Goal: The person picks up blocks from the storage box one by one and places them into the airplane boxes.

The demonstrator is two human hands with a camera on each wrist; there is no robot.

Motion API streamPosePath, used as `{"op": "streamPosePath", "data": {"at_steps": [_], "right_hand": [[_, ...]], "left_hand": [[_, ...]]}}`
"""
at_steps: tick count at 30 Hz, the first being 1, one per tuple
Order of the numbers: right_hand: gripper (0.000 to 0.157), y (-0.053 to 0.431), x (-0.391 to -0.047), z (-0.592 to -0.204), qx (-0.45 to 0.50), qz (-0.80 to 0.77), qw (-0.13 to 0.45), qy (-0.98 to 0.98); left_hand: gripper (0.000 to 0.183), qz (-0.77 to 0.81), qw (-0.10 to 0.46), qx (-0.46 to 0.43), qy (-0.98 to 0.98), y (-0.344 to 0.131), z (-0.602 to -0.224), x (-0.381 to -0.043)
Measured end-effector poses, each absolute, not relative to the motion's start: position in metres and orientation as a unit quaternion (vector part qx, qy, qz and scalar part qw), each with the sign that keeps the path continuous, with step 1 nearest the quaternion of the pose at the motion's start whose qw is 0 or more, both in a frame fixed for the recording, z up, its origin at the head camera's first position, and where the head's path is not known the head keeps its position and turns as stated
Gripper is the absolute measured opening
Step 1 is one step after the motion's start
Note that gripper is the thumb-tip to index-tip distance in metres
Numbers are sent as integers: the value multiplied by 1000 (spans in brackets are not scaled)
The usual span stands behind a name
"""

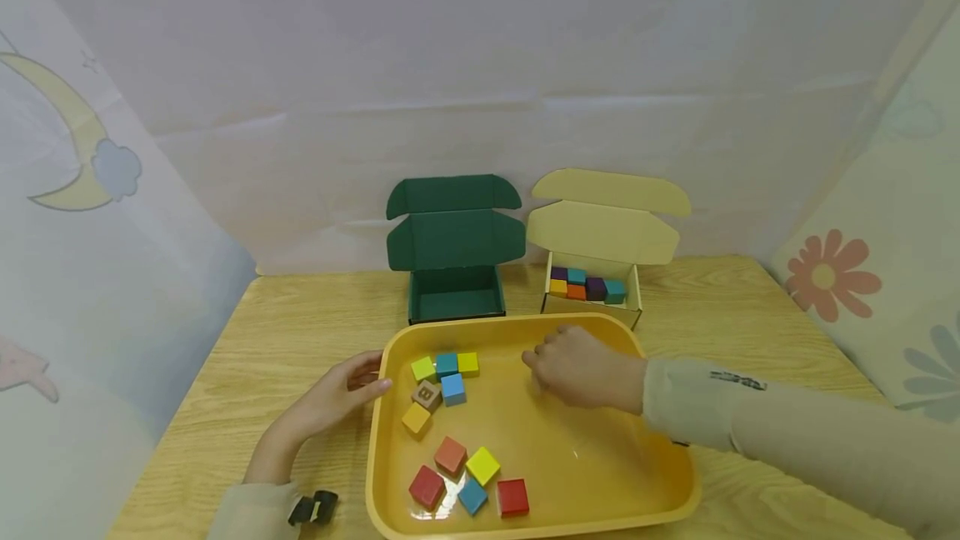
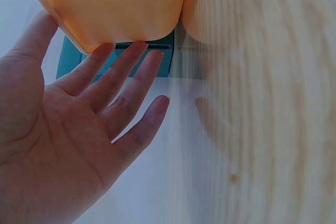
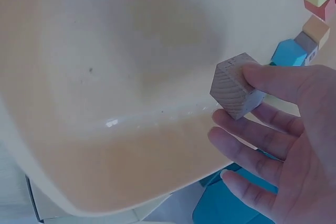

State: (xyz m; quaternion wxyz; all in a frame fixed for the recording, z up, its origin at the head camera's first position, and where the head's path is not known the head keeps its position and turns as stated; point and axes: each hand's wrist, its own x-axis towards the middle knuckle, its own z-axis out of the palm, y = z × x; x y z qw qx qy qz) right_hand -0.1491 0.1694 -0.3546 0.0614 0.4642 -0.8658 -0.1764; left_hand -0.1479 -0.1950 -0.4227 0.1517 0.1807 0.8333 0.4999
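My right hand is over the right half of the yellow tray. In the right wrist view it pinches a plain wooden cube between thumb and fingertips; the head view hides this cube behind the hand. At the tray's left side, my left hand touches the outer wall with its fingers spread and relaxed, the thumb near the rim. Inside the tray are several coloured cubes, among them a light blue cube, a wooden cube with a letter B and a red cube.
Behind the tray stand two boxes with raised lids: a dark green box and a cream box holding several purple, teal, orange and yellow cubes. Both stand close to the tray's far rim on a wooden table. A pale curtain rises behind.
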Motion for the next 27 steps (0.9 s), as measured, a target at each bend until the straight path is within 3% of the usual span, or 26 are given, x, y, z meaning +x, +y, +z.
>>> {"op": "streamPosePath", "data": {"at_steps": [8,16,27], "right_hand": [[27,184,-157,-345,469,-154,82,-866],[35,200,-169,-335,458,-111,67,-879],[26,215,-191,-317,404,-47,-63,-911]], "left_hand": [[54,501,148,177,834,-195,-423,-147],[54,503,149,171,834,-194,-422,-148],[55,501,150,178,833,-195,-422,-147]]}}
